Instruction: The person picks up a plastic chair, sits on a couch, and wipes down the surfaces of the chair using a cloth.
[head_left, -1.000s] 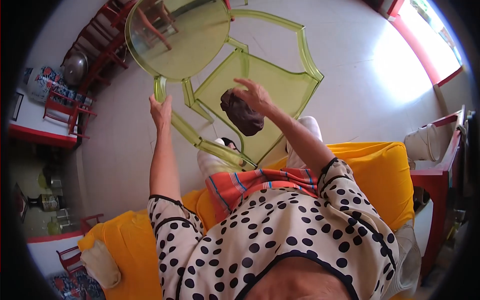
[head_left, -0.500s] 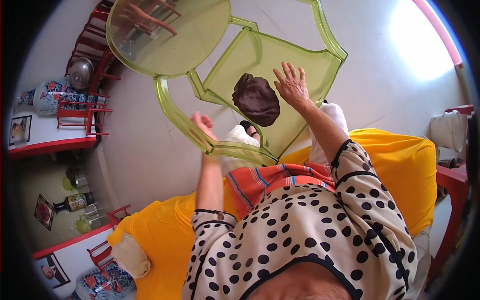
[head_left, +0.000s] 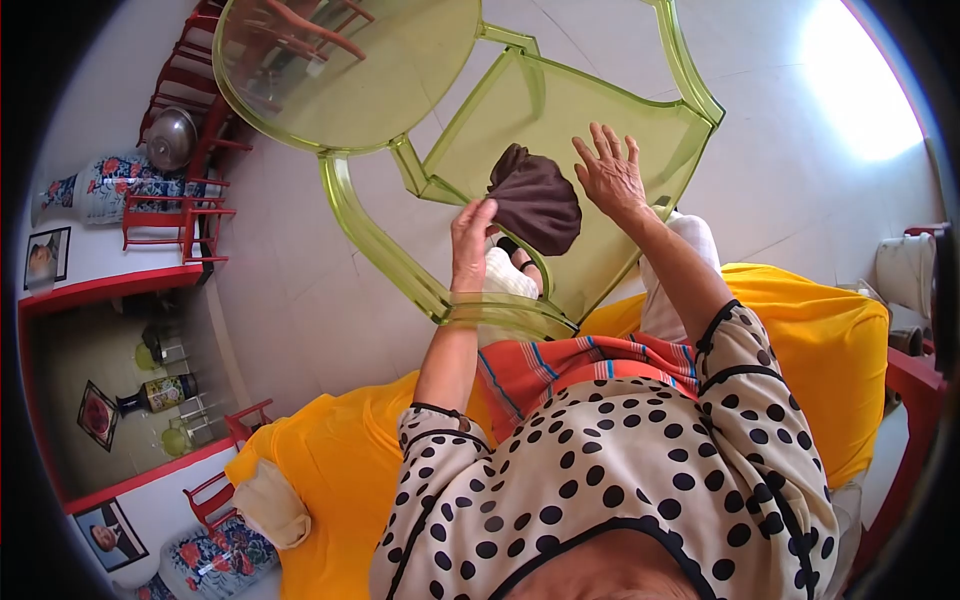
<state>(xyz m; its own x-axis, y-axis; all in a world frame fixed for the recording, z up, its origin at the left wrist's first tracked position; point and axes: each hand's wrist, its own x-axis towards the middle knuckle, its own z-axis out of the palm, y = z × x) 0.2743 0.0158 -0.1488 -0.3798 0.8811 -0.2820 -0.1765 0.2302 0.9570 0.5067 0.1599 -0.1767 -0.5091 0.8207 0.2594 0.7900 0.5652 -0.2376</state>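
Dark brown cloth point(head_left: 540, 205) lies bunched on the clear green seat point(head_left: 590, 110) of a transparent chair. Its left edge is pinched in the fingers of my left hand point(head_left: 472, 240), which reaches through the opening in the chair's frame. To the right of the cloth, my right hand point(head_left: 612, 180) is over the seat with its fingers spread and nothing held. A small gap parts it from the cloth.
The chair's round green back panel point(head_left: 350, 70) is at the upper left. Yellow cloth point(head_left: 800, 350) covers the seat beneath me. A white bucket point(head_left: 903, 265) stands at the right. Red chairs point(head_left: 165, 225) and floral vases point(head_left: 115, 190) are at the left.
My left hand has moved right and up and taken hold of the cloth's left edge, pulling it into folds. My right hand stays spread over the seat. The whole view has shifted slightly.
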